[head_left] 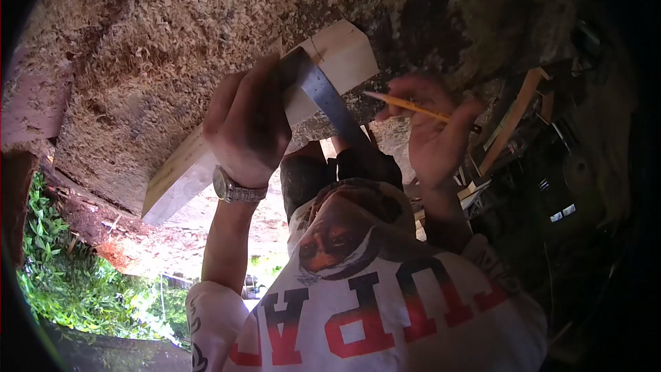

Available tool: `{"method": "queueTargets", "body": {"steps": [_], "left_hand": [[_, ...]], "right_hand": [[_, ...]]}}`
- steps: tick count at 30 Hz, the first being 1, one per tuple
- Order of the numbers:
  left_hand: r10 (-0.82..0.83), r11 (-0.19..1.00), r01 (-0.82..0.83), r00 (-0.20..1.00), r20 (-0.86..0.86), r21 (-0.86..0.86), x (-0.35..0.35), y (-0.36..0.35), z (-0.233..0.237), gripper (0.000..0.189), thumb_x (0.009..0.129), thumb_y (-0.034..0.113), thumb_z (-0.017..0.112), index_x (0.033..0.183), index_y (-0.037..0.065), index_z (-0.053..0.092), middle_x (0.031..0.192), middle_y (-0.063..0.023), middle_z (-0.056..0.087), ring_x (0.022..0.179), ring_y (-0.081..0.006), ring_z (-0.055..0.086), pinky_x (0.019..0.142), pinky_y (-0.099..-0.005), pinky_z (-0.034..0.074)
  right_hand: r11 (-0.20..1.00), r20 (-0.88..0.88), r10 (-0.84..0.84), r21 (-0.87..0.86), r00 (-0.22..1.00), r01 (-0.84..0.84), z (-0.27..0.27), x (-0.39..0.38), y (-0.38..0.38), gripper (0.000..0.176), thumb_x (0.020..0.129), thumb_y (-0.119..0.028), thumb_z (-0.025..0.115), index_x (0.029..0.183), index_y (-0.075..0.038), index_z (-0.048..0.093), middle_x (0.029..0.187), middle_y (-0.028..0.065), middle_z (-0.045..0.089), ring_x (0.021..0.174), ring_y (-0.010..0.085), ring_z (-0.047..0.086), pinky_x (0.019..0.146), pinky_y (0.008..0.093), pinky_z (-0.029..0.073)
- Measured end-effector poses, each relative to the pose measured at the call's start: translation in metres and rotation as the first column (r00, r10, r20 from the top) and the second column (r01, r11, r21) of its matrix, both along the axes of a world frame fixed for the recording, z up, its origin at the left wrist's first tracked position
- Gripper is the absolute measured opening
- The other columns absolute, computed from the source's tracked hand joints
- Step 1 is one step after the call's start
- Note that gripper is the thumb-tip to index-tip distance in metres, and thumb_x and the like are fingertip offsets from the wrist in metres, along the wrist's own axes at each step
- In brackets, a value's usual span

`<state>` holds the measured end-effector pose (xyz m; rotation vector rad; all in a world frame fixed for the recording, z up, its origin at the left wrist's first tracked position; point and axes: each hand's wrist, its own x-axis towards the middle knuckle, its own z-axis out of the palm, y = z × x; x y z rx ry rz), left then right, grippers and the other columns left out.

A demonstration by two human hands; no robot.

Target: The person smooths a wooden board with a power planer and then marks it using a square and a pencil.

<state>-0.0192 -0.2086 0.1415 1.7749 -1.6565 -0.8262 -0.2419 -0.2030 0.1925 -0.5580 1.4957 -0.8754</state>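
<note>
My left hand (249, 124), with a watch (224, 184) on the wrist, is closed over a squared length of pale wood (180, 169). Under its fingers a flat metal square (327, 96) is pressed against the wood, its blade crossing it near the far end and sticking out past the edge. A short dark mark shows on the wood beside the blade. My right hand (441, 127) pinches a yellow pencil (416, 108) to the right of the wood. The pencil's sharpened tip points left, apart from the wood.
Wood shavings (200, 21) thickly cover the surface around the wood. To the right, several wooden strips (509, 124) lean in a dark area. Green plants (89, 275) stand in bright light at lower left. My printed shirt (385, 289) fills the lower middle.
</note>
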Motion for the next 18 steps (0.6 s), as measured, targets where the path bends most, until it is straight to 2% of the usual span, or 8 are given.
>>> {"method": "queueTargets", "body": {"steps": [2, 3, 7, 9, 10, 13, 18], "left_hand": [[0.005, 1.000, -0.005, 1.000, -0.003, 0.023, -0.001, 0.000, 0.002, 0.023, 0.093, -0.007, 0.066, 0.111, 0.003, 0.076, 0.088, -0.0120, 0.074, 0.077, -0.0221, 0.075, 0.067, -0.0331, 0.057], [0.003, 0.999, -0.003, 1.000, -0.001, 0.036, -0.002, -0.001, 0.002, 0.023, 0.093, -0.006, 0.066, 0.111, 0.003, 0.075, 0.088, -0.0122, 0.074, 0.077, -0.0222, 0.074, 0.067, -0.0331, 0.056], [0.001, 0.999, -0.002, 1.000, 0.001, 0.047, -0.003, 0.000, 0.000, 0.022, 0.094, -0.005, 0.066, 0.112, 0.004, 0.075, 0.087, -0.0127, 0.072, 0.078, -0.0225, 0.074, 0.067, -0.0335, 0.055], [-0.009, 0.998, 0.009, 1.000, -0.007, 0.056, -0.003, -0.001, 0.002, 0.022, 0.094, -0.004, 0.066, 0.113, 0.003, 0.075, 0.088, -0.0131, 0.072, 0.080, -0.0227, 0.074, 0.068, -0.0335, 0.056], [-0.012, 0.998, 0.013, 1.000, -0.010, 0.061, -0.002, -0.001, 0.002, 0.022, 0.095, -0.004, 0.066, 0.113, 0.003, 0.075, 0.088, -0.0133, 0.072, 0.080, -0.0228, 0.074, 0.068, -0.0334, 0.056], [0.020, 1.000, -0.020, 0.999, -0.045, -0.006, -0.004, 0.000, -0.004, 0.030, 0.083, -0.006, 0.068, 0.110, 0.006, 0.075, 0.084, -0.0119, 0.067, 0.071, -0.0293, 0.067, 0.064, -0.0393, 0.054], [0.026, 1.000, -0.026, 0.999, -0.042, 0.002, -0.004, 0.000, -0.006, 0.030, 0.084, -0.005, 0.068, 0.110, 0.006, 0.075, 0.086, -0.0123, 0.069, 0.073, -0.0295, 0.068, 0.065, -0.0391, 0.055]], "right_hand": [[0.982, 0.049, 0.164, -0.101, 0.985, -0.158, -0.007, -0.008, 0.000, 0.074, 0.110, -0.057, 0.030, 0.115, 0.007, 0.067, 0.104, 0.0101, 0.070, 0.085, 0.0191, 0.067, 0.079, 0.0342, 0.054], [0.967, 0.004, 0.213, -0.146, 0.977, -0.211, -0.008, -0.006, -0.002, 0.065, 0.109, -0.051, 0.037, 0.115, 0.006, 0.067, 0.104, 0.0102, 0.070, 0.086, 0.0197, 0.067, 0.080, 0.0340, 0.054], [0.873, -0.322, 0.301, -0.286, 0.897, -0.395, -0.004, 0.012, -0.017, 0.029, 0.100, -0.022, 0.065, 0.114, 0.003, 0.070, 0.103, 0.0119, 0.072, 0.088, 0.0213, 0.069, 0.081, 0.0328, 0.055], [0.776, -0.430, 0.373, -0.341, 0.822, -0.530, -0.008, 0.008, -0.020, 0.022, 0.092, -0.007, 0.073, 0.113, 0.001, 0.071, 0.103, 0.0132, 0.072, 0.089, 0.0225, 0.070, 0.080, 0.0324, 0.055], [0.773, -0.462, 0.384, -0.312, 0.800, -0.551, -0.007, 0.010, -0.020, 0.023, 0.089, -0.004, 0.074, 0.111, 0.001, 0.073, 0.103, 0.0151, 0.072, 0.093, 0.0239, 0.071, 0.081, 0.0336, 0.056], [0.738, -0.521, 0.388, -0.318, 0.761, -0.594, -0.008, 0.013, -0.019, 0.023, 0.088, -0.002, 0.072, 0.111, 0.002, 0.073, 0.106, 0.0160, 0.073, 0.096, 0.0272, 0.072, 0.082, 0.0357, 0.057], [0.704, -0.551, 0.397, -0.331, 0.734, -0.629, -0.010, 0.014, -0.020, 0.024, 0.088, 0.002, 0.069, 0.111, 0.005, 0.072, 0.104, 0.0175, 0.074, 0.096, 0.0314, 0.072, 0.082, 0.0385, 0.058]]}}
